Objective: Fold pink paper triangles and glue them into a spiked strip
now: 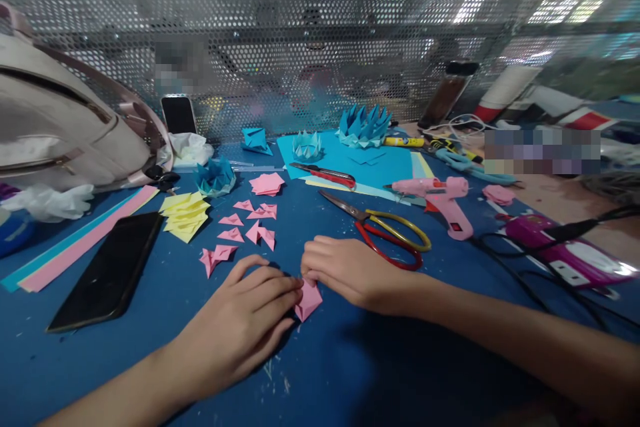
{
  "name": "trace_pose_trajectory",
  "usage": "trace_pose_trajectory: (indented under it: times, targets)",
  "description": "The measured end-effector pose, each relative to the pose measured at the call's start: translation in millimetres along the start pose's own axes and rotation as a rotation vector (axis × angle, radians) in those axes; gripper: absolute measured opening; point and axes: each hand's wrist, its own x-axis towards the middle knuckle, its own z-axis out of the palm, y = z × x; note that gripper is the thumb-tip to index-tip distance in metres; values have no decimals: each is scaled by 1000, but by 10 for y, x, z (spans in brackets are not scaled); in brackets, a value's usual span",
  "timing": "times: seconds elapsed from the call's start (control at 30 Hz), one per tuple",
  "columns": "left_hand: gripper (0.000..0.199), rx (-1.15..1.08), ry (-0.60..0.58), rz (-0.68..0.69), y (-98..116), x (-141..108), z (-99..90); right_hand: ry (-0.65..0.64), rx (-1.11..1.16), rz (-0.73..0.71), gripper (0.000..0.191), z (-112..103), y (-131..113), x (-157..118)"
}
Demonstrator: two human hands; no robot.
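Observation:
A small folded pink paper (pixel 309 301) lies on the blue tabletop between my two hands. My left hand (pixel 245 320) rests from the left with its fingertips holding the paper's left edge down. At the paper's top corner, the bent fingers of my right hand (pixel 355 273) press together and cover that corner. Several small folded pink pieces (pixel 231 235) are scattered beyond my left hand, with a stack of pink paper pieces (pixel 267 184) behind them. Scissors (pixel 385 227) with red and yellow handles lie just past my right hand.
A black phone (pixel 113 270), paper strips (pixel 85 238) and yellow folded papers (pixel 185 215) lie left. Blue paper crowns (pixel 364 125) and a cutter (pixel 325 175) are at the back. A pink glue gun (pixel 440 197) and purple power strip (pixel 565 247) with cables sit right.

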Motion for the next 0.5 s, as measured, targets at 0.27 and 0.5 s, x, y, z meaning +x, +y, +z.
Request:
trace_pose_trajectory:
  times: [0.27, 0.5]
  targets:
    - [32, 3, -11, 22, 0, 20, -12, 41, 13, 13, 10, 0, -71, -29]
    - [25, -34, 27, 32, 16, 3, -16, 139, 258, 205, 15, 31, -59, -40]
